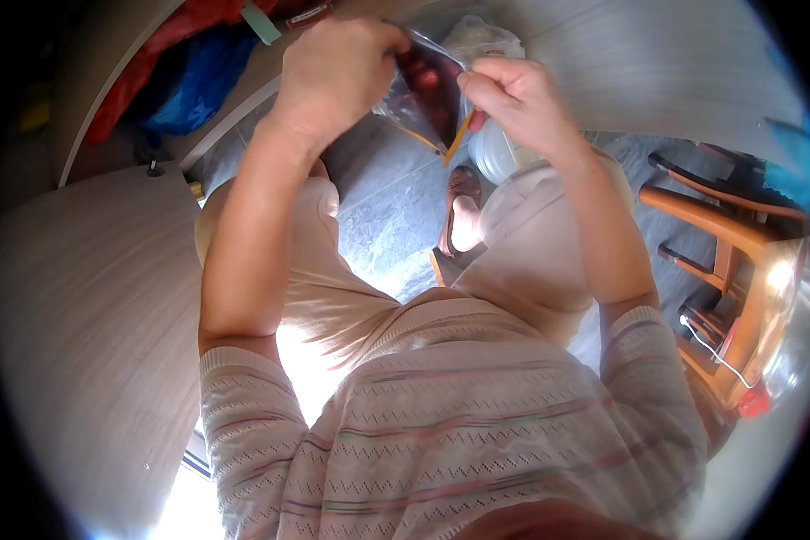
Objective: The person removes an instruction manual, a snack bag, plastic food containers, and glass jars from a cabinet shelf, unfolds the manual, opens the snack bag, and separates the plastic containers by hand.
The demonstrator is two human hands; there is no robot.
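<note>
A clear plastic bag with orange-yellow edging (409,108) hangs between my hands, one top corner in each. Dark red, glossy contents (432,79) show through it, but I cannot make out their kind. My left hand (337,72) is closed on the bag's left side with its back toward me, so most of its fingertips are hidden. On the other side, my right hand (513,97) pinches the right edge between thumb and fingers. The bag is held above the floor, in front of my knees.
An open cabinet at upper left holds red (166,36) and blue plastic bags (202,81); its door (90,342) stands open at left. A whitish plastic container (495,153) is beyond my right knee. Wooden chairs (720,220) stand at right, with a white cable (715,353).
</note>
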